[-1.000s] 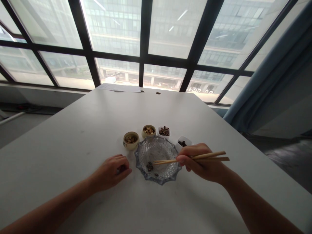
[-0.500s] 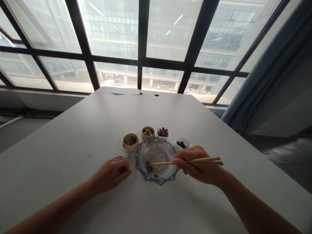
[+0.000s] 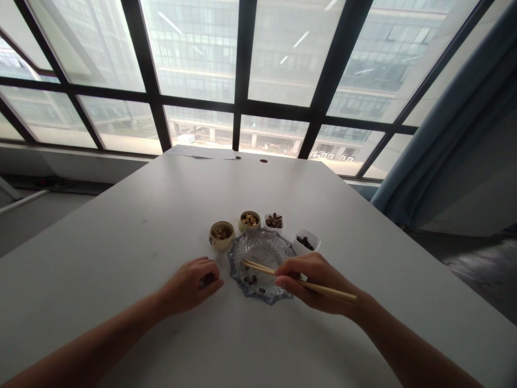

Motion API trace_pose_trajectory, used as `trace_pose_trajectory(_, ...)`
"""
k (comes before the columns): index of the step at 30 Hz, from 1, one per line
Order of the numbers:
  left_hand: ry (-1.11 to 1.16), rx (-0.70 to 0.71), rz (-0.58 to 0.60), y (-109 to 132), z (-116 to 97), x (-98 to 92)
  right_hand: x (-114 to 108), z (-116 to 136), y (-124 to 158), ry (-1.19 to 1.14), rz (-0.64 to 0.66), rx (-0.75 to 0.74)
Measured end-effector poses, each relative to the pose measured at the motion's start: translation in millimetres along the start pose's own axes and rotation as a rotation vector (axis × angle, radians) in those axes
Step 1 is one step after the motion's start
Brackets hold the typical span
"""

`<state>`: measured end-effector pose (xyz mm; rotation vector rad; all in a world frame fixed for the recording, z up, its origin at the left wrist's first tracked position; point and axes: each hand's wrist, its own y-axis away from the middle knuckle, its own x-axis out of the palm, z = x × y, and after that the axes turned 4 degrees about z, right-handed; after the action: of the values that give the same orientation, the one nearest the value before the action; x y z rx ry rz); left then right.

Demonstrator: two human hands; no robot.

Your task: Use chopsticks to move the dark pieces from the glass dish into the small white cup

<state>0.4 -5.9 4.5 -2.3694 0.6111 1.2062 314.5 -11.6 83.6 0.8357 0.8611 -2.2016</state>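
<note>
My right hand (image 3: 313, 280) grips a pair of wooden chopsticks (image 3: 262, 268) over a clear glass dish (image 3: 236, 277) with a pointed, scalloped rim. The stick tips are close together near the dish's left side, and I make out nothing between them. Several small dark bean-like pieces (image 3: 252, 279) lie in the left and front of the dish. Left of the dish, my left hand (image 3: 194, 285) rests on the table with fingers loosely curled and nothing visible in them. Beside my right hand, a white square dish (image 3: 299, 249) holds more dark pieces.
Behind the glass dish stand a cream bowl (image 3: 220, 245) of brown pieces, another cream bowl (image 3: 242, 226) of tan nut-like pieces and a white dish (image 3: 278, 229) of brown, elongated pieces. Papers (image 3: 202, 153) lie at the far edge of the white table (image 3: 194, 188). A blue curtain (image 3: 428, 145) hangs at right.
The chopstick tips have moved away from the dark pieces, toward the far left of the glass dish, and the sticks' back ends have tilted down. My left hand stays in place. The view has shifted slightly.
</note>
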Motion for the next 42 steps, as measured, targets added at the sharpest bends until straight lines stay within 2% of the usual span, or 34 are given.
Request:
trace_pose_trajectory(9,0.002,0.011,0.0,-0.6,2.4,1.0,-9.0,-12.6,1.9,-0.018,-0.087,0.114)
trace_pose_trajectory(19,0.011,-0.002,0.015,-3.9,4.4,2.8,-24.6,-16.7,5.9,0.034,-0.137,0.074)
trace_pose_trajectory(30,0.029,0.006,0.025,-4.0,4.6,2.0,-20.9,-15.7,4.5,0.115,-0.063,-0.015)
trace_pose_trajectory(34,0.033,0.005,0.023,-4.1,3.1,1.6,-20.6,-11.8,3.6,0.156,-0.068,-0.053)
trace_pose_trajectory(38,0.034,0.002,0.015,-3.5,3.0,2.1,-20.5,-11.8,2.3,0.101,-0.076,-0.067)
trace_pose_trajectory(42,0.027,0.001,0.016,-3.4,3.5,1.7,-21.9,-13.1,1.8,0.055,-0.135,-0.064)
